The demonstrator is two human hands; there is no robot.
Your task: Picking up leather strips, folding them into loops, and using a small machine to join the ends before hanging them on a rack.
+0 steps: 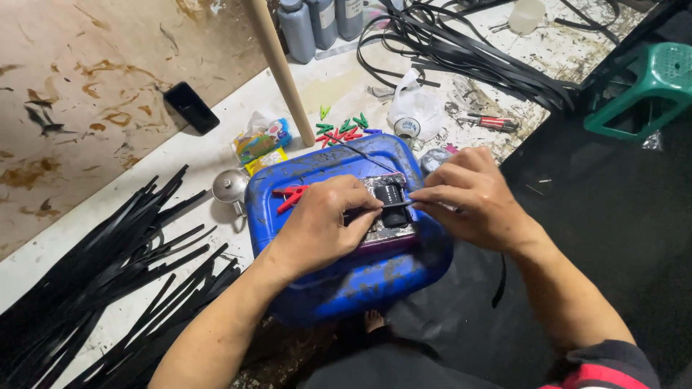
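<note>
On top of the blue plastic jerrycan, both hands meet over a small black part. Left hand presses down on it, fingers curled, while right hand pinches a thin black strip tight at its end. 1 red clothespin lies just beside the left knuckles.

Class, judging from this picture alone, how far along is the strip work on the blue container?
Done: cut black strips lie piled at the left. In hand: the left hand and right hand hold a short black strip on the blue container. Left: a tangle of long strips lies uncut behind.
</note>
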